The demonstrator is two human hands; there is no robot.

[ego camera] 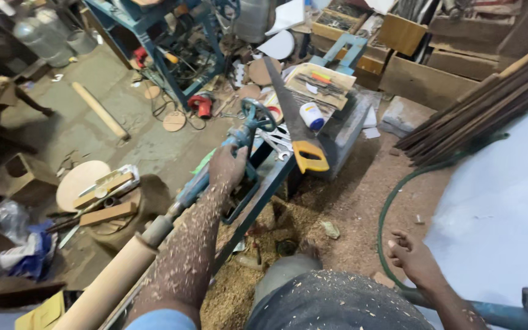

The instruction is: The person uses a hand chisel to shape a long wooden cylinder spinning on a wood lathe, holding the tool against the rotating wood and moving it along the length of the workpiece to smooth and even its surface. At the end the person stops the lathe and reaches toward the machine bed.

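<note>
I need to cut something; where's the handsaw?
In the head view, the handsaw lies on the bench right of the left hand, beside the spanners.

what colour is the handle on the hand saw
Yellow; the hand saw handle shows best in the head view.

A yellow-handled handsaw [297, 131] lies on the bench, spanners [274, 143] beside it, green hose [398, 195] curling over sawdust [349, 201], wooden discs [80, 180] left.
</note>
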